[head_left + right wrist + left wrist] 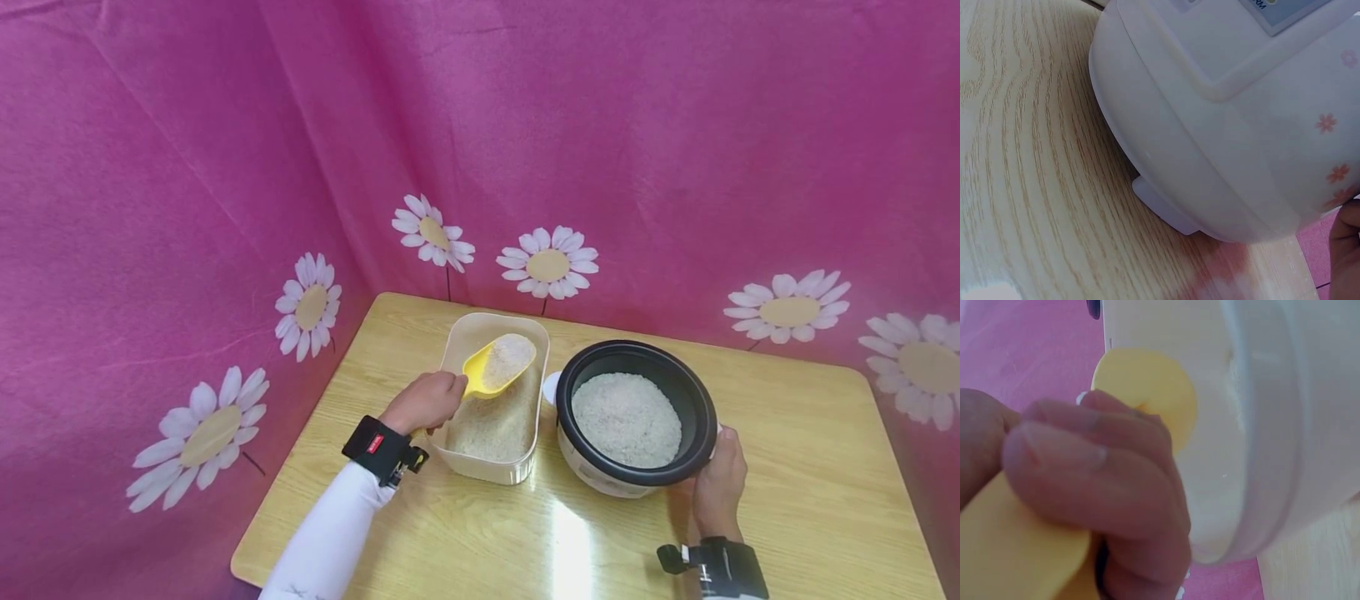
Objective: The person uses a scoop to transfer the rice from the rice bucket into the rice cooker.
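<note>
My left hand (426, 402) grips the handle of a yellow scoop (476, 375) heaped with rice (512, 357). The scoop is over a cream, rectangular container (480, 469) with more rice in its bottom. In the left wrist view, curled fingers (1104, 469) wrap the scoop's handle beside the container's pale wall (1279, 425). Right of the container is a white rice cooker (592, 473) with a black inner pot (697, 400) holding a mound of rice (630, 421). My right hand (720, 483) holds the cooker at its right side; some of its fingers are hidden.
Both vessels are on a light wooden table (795, 467) with rounded corners. A pink curtain (637, 150) printed with white daisies hangs behind and to the left. A white tab (551, 388) sticks out between cooker and container. The cooker's base has a small foot (1163, 206).
</note>
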A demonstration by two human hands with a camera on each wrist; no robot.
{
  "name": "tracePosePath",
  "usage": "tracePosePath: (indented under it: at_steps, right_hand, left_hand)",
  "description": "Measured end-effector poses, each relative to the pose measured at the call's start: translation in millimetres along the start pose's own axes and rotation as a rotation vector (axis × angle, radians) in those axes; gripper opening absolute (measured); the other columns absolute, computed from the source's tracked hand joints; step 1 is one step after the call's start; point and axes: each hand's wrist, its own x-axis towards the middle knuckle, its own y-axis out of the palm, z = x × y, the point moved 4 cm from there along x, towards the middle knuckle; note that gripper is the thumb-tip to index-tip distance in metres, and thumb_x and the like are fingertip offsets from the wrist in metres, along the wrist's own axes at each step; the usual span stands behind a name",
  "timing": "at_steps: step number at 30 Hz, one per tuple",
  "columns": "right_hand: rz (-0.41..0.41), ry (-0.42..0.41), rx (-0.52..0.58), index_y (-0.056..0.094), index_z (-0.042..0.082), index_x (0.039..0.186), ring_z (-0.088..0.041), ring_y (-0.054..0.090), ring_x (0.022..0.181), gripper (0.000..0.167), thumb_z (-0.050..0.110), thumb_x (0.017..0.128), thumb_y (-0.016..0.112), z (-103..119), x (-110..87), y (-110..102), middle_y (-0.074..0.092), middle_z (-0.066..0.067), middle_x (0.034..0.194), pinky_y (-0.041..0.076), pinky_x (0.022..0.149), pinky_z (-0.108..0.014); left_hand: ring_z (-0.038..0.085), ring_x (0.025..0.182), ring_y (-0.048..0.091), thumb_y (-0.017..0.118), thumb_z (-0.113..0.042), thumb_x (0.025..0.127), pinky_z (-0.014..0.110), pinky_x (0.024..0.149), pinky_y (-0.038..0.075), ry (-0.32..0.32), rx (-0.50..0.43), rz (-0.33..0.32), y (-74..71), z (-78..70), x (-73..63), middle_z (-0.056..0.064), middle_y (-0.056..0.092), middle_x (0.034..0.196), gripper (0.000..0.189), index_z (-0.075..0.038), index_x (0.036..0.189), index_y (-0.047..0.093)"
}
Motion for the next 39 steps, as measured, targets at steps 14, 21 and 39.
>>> tracePosePath:
  at_steps: [14,21,39]
  right_hand:
    - [0.003,-0.015,-0.049,0.066,0.025,0.108,-0.008,0.049,0.092,0.046,0.054,0.109,0.030,0,0.4,-1,0.057,0.013,0.088,0.033,0.085,-0.022]
    - [-0.006,-0.045,-0.035,0.066,0.023,0.107,-0.008,0.049,0.091,0.046,0.052,0.109,0.031,1,0.3,0,0.058,0.013,0.088,0.034,0.085,-0.021]
    - [0.002,0.052,0.042,0.068,0.022,0.111,-0.009,0.051,0.094,0.045,0.055,0.107,0.038,1,-1.1,1,0.060,0.011,0.091,0.035,0.087,-0.024]
  left_hand:
    - [0.017,0.050,0.049,0.033,-0.037,0.112,0.027,0.046,0.038,0.027,-0.057,-0.060,5.3,3.9,-10.1,0.001,0.055,0.067,0.044,-0.011,0.090,0.061]
    - [0.017,0.050,0.050,0.032,-0.038,0.112,0.028,0.045,0.040,0.036,-0.099,-0.086,8.4,3.9,-11.8,0.001,0.054,0.067,0.045,-0.011,0.090,0.061]
    - [0.015,0.050,0.050,0.034,-0.036,0.111,0.027,0.047,0.040,0.223,0.026,-0.103,8.6,-44.9,-10.0,-0.001,0.048,0.068,0.042,-0.011,0.089,0.060]
